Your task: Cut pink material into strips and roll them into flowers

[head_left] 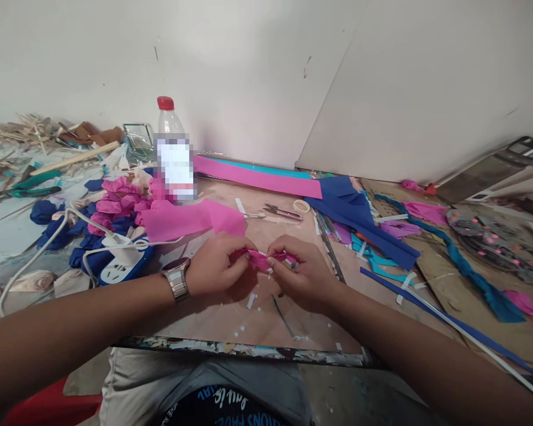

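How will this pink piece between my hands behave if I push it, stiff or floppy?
The pink piece is likely floppy, since it looks bunched between your left hand and right hand. It's probably light too, being small and thin-looking.

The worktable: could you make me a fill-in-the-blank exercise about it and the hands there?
1. The left hand and right hand pinch a piece of material coloured ____.
2. The cap on the bottle is ____.
3. The person wears the watch on the ____.

Missing words: pink; red; left wrist.
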Demonstrator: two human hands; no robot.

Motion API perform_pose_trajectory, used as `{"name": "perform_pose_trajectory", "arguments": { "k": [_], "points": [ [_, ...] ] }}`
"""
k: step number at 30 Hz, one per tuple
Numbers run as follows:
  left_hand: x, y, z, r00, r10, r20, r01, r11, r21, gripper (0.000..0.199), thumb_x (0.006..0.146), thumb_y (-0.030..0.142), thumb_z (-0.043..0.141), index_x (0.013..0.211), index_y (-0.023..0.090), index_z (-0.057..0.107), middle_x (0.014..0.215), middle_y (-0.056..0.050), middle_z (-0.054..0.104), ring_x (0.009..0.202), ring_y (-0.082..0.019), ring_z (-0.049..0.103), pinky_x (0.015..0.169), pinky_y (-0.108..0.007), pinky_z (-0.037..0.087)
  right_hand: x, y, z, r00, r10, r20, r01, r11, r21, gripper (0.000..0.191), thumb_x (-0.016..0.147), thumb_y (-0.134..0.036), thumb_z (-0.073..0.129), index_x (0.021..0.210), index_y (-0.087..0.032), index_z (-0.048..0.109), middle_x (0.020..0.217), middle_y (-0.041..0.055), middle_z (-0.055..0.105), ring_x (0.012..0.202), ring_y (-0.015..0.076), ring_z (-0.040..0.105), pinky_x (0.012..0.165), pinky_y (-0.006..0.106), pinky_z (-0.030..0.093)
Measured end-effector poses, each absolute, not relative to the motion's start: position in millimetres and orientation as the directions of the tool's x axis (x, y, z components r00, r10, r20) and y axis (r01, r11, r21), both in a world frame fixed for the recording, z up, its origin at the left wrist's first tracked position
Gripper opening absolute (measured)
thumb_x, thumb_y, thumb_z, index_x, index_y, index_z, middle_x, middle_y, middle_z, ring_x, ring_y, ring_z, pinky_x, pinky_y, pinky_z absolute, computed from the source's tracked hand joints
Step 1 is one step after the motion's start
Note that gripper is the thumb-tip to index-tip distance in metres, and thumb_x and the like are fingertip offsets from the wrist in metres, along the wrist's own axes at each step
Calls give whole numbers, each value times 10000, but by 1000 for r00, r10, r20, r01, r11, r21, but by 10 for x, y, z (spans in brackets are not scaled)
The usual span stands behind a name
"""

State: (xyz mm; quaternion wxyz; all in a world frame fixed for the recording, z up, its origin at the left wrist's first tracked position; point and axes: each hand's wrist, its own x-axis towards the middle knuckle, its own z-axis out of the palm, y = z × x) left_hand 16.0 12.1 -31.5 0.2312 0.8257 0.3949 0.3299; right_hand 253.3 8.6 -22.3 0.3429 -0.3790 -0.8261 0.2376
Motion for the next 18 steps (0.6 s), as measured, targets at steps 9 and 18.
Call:
{"name": "perform_pose_trajectory", "arguments": {
  "k": [9,18],
  "points": [
    [152,124,-310,436,798,416,542,-603,586,301,934,210,503,1046,212,781,946,-45,824,840,-223,725,797,-368,508,2546,101,-187,-471,714,518,426,698,-575,76,1000,-264,640,943,-223,670,870,27,709,799,170,650,743,310,505],
    [140,115,-336,480,789,384,541,-611,577,329,884,169,507,1020,232,800,955,-25,835,821,-228,697,777,-368,500,2556,118,-212,-539,678,500,439,733,-519,74,1018,-245,614,957,-234,654,891,38,702,846,188,650,783,336,515]
  ]
}}
